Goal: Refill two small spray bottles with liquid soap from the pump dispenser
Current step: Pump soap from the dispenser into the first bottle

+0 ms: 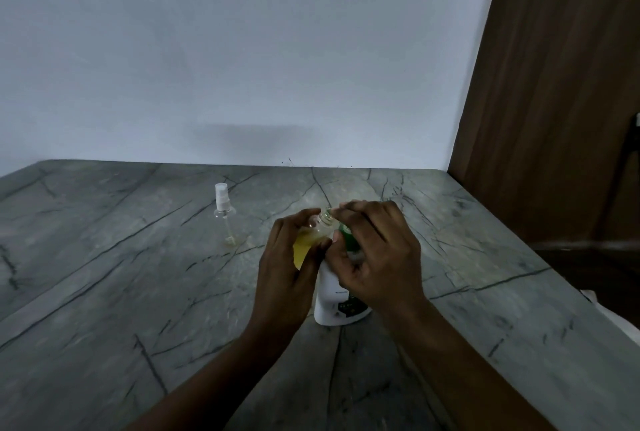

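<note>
Your left hand (287,257) is gripping the small bottle (320,226); your right hand (377,250) is curling its fingers round the dispenser (332,295) pump.

We see left hand (287,257) holding spray bottle (321,224) at pump dispenser (329,295) spout, right hand (374,257) gripping its pump head; second bottle (223,212) left of dispenser.

We record one small clear spray bottle (320,225), uncapped and tilted, with yellow liquid inside. Its open neck is at the green nozzle of the pump dispenser (332,302), which is white-bodied and stands upright. The second spray bottle (224,214) stands upright well to its left, white sprayer fitted, nearly empty.
</note>
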Available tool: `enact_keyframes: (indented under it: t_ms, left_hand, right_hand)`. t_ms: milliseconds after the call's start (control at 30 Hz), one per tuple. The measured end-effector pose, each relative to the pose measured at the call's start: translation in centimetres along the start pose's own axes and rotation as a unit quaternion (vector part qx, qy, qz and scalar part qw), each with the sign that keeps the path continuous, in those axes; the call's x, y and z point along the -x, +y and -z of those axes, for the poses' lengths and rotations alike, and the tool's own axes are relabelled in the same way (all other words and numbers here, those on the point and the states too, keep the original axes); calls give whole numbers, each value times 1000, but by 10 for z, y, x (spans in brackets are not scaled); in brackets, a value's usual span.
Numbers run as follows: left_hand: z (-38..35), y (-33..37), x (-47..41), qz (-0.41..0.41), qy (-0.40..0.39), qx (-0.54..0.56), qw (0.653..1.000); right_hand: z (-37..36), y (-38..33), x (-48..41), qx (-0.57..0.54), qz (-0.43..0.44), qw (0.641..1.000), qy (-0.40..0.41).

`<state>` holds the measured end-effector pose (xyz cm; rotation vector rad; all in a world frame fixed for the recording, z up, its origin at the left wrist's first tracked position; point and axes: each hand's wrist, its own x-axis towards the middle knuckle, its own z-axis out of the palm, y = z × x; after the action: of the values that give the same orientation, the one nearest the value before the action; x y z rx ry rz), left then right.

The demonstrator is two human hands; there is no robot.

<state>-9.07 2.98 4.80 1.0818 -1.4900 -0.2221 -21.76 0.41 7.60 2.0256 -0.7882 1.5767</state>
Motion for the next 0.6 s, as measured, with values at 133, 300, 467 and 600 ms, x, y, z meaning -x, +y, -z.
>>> enact_keyframes:
  t_ms: [133,300,467,600]
  left_hand:
    - [1,4,-2,-1,1,6,1000]
    - [3,5,-3,-5,2,1,1000]
    - [2,4,-3,-16,6,1,1000]
    - [2,3,-2,-14,6,5,1000]
  right_hand:
    - [2,0,-2,4,13,1000,-19]
    - [5,4,-6,7,34,999,-34]
    - [6,4,-4,6,28,999,-28]
    - [2,1,-1,6,14,1000,-7]
